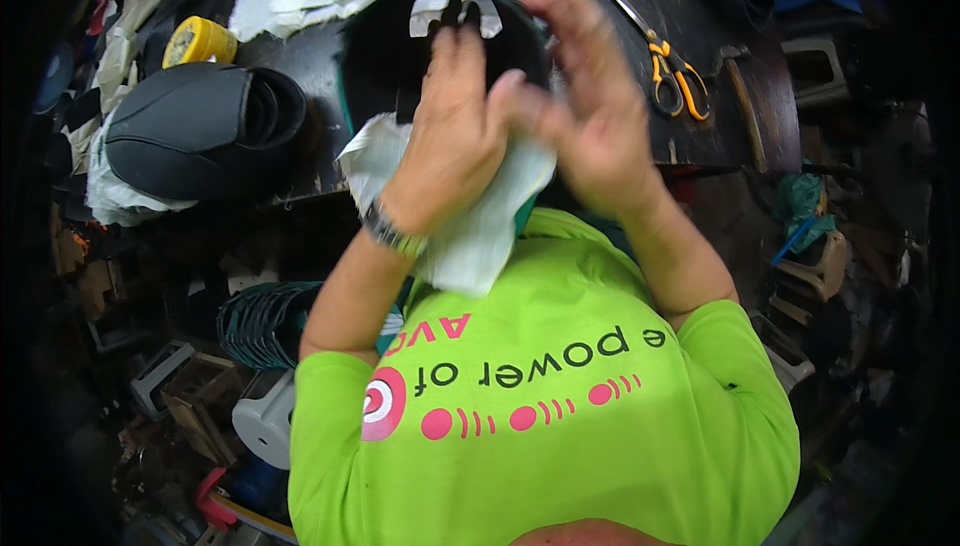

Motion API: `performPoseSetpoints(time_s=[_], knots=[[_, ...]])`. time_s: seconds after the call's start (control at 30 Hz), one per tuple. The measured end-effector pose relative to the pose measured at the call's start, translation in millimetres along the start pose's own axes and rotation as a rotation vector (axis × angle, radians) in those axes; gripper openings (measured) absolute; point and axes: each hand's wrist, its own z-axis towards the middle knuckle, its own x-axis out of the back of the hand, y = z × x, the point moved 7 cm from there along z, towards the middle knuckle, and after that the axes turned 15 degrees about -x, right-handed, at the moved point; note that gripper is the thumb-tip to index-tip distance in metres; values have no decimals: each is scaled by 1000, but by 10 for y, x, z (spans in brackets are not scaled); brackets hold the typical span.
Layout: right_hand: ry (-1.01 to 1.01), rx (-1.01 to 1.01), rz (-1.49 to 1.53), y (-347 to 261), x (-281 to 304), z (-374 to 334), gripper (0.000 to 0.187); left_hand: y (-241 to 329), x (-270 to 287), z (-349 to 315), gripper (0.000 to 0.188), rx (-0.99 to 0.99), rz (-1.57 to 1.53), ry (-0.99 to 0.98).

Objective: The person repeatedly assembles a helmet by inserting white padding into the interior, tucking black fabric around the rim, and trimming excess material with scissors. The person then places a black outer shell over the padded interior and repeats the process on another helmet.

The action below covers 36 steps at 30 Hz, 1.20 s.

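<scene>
Reaching over white cloth [475,241] that drapes lapward, the left hand [445,136] lies palm-down, fingers extended into the black piece [385,56] at the counter [310,51], perhaps pressing its inside; that grip looks uncurled, grasping nothing. The right hand [595,121], blurred, slants inward by the piece's right rim, maybe steadying it; its grip I cannot tell. Scissors [657,51] lie rightward, likely kept handy.

- Exposure: surroundings dim; green shirt [600,471] and white cloth [470,246] brightest.
- Glare: a pale, soft sheen on the dark table [322,58], at left.
- Motion blur: right hand [600,131] smeared, especially its fingers; left hand [450,151] clearer.
- Shadow: grey stool [268,421] and neighbouring clutter murky, their details indistinct.
- Distortion: fisheye curvature toward the rim; corners black.
</scene>
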Motion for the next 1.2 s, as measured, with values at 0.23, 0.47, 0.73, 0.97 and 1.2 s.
performPoseSetpoints(time_s=[0.23, 0.47, 0.73, 0.97, 1.2], knots=[[-127, 193, -622, 153, 223, -87, 66, -139, -319, -22, 47, 70, -94, 23], [-168, 222, -963, 421, 289, -12, 39, 24, -87, -233, 46, -113, -25, -175], [-178, 124, -1002, 438, 349, 81, 17, 33, -133, -302, 47, -209, -95, -203], [-125, 75, -903, 413, 200, 109, 17, 63, -118, -307, 50, -227, -118, -208], [-351, 40, -663, 439, 350, 80, 18, 32, -106, -285, 47, -199, -202, -192]])
